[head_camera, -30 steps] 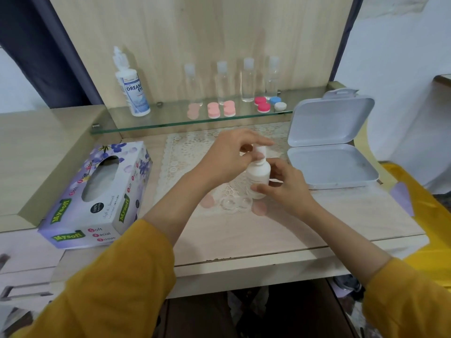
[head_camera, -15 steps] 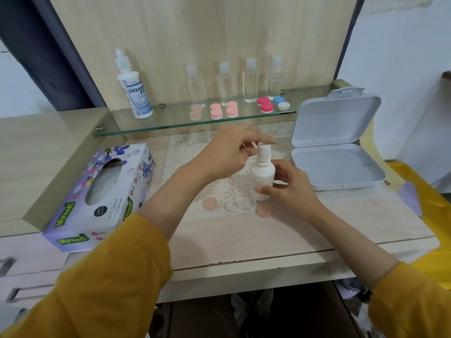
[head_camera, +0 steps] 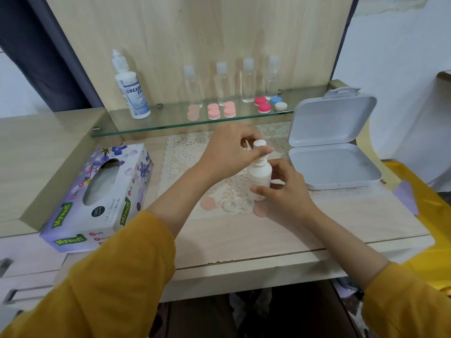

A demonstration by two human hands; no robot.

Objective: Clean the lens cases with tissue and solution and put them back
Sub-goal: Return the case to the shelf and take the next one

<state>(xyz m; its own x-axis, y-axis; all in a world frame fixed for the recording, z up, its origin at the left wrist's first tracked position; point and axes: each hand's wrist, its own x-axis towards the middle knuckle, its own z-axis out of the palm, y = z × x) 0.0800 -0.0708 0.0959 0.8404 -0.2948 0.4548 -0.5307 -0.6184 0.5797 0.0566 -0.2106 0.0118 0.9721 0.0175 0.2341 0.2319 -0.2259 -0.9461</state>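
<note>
A small white solution bottle stands upright on the lace mat. My right hand grips its body from the right. My left hand pinches the bottle's white cap at the top. In front of the bottle lies an open clear lens case with two cups, with one pink lid to its left and another pink lid to its right. A purple tissue box sits at the left of the table.
An open grey plastic box lies at the right. On the glass shelf behind stand a larger solution bottle, several clear small bottles and pink, red, blue and white lens cases.
The bottle has stayed on the mat between both hands. My left hand's fingers have shifted on the cap, which now shows its round top. The camera view has drifted slightly.
</note>
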